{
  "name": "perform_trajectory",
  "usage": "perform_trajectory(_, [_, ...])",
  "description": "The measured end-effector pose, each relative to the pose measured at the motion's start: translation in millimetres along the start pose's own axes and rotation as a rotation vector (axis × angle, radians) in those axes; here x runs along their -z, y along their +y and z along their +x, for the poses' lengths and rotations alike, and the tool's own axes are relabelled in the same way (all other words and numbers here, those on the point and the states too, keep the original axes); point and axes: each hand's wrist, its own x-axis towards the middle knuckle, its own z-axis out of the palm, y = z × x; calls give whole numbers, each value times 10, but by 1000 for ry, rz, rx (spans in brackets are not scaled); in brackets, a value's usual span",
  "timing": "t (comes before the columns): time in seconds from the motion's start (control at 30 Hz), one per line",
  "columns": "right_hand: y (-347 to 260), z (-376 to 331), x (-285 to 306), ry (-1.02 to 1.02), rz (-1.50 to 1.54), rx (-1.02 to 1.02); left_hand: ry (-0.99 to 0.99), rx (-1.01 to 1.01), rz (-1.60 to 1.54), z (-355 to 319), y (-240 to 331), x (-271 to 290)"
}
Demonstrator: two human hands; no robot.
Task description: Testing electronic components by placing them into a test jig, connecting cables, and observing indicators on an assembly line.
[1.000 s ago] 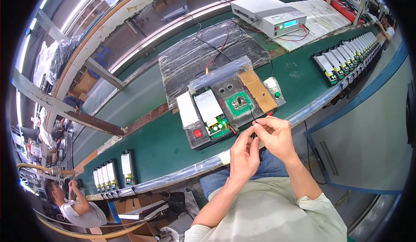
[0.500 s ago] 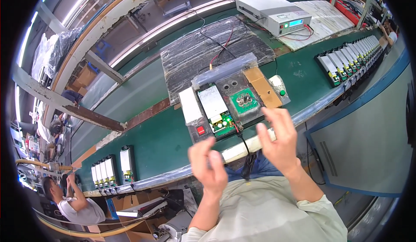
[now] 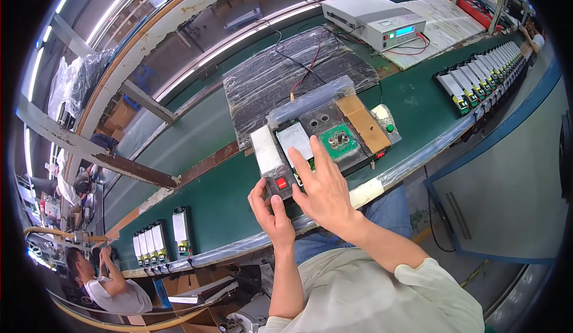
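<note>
A black test fixture (image 3: 325,168) lies on the green bench in front of me. In its left slot sits a power supply unit (image 3: 293,140) with a white top plate. My right hand (image 3: 325,193) reaches over that unit, fingers stretched and apart, hiding most of its near circuit-board end. Whether the fingertips touch it I cannot tell. My left hand (image 3: 271,216) is at the fixture's near left corner, beside the red switch (image 3: 282,182); its fingers are slightly bent and apart, with nothing seen in them. Right of the unit lies a round-socketed green circuit board (image 3: 338,142).
A grey tester (image 3: 382,25) with a lit display stands at the far right, wired to the fixture. A row of similar units (image 3: 477,77) lines the right side of the bench; several more (image 3: 149,241) lie at left. A co-worker (image 3: 113,279) sits at lower left.
My right hand has moved left from the fixture's right front to over the unit. My left hand has shifted slightly left and up. The dangling black cable no longer shows.
</note>
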Motion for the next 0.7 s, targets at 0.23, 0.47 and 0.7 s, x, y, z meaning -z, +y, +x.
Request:
perform_trajectory(0.23, [-21,-106,515,18,419,-96,23,-6,17,-12,-18,-8])
perform_trajectory(0.47, [618,-248,1618,173,671,-185,31,30,22,-25,34,29])
perform_trajectory(0.7, [2231,-155,1741,214,53,-382,33,35,13,15,5,17])
